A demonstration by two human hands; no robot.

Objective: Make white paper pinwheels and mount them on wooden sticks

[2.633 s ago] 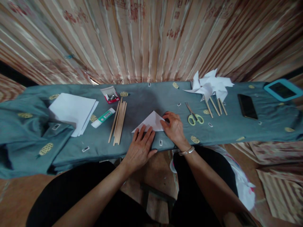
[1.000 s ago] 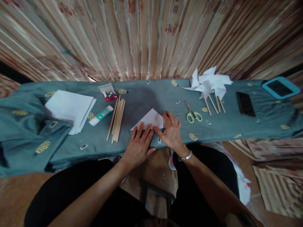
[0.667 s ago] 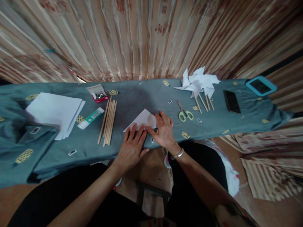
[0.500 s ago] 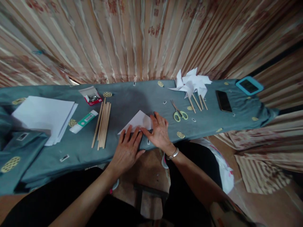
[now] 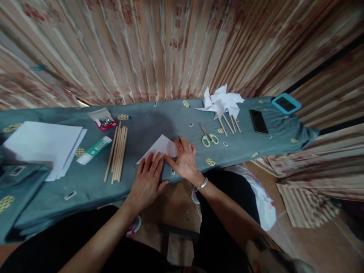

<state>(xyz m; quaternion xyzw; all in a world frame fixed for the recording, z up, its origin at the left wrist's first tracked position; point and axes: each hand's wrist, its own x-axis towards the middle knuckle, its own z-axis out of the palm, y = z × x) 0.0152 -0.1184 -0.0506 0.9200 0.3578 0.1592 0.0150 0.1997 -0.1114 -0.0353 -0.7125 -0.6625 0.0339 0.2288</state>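
Note:
A white sheet of paper (image 5: 161,146), folded into a triangle, lies on the cloth-covered table with its point away from me. My left hand (image 5: 147,180) rests flat with fingers spread, its fingertips on the paper's near edge. My right hand (image 5: 184,159) presses the right corner of the triangle, fingers stretched out and thumb reaching toward the left fingertips. Part of the near fold is hidden under the fingers. Several wooden sticks (image 5: 118,153) lie left of the paper. Scissors with green handles (image 5: 208,137) lie to the right of my right hand.
Farther left are a stack of white paper (image 5: 45,146), a green-and-white glue box (image 5: 94,150) and an open red box of metal pieces (image 5: 104,121). At the back right lie paper pinwheels (image 5: 223,101) on sticks, a phone (image 5: 258,121) and a blue-framed device (image 5: 286,103).
The whole view has shifted slightly, so things appear farther left. Both hands stay on the folded paper in nearly the same pose.

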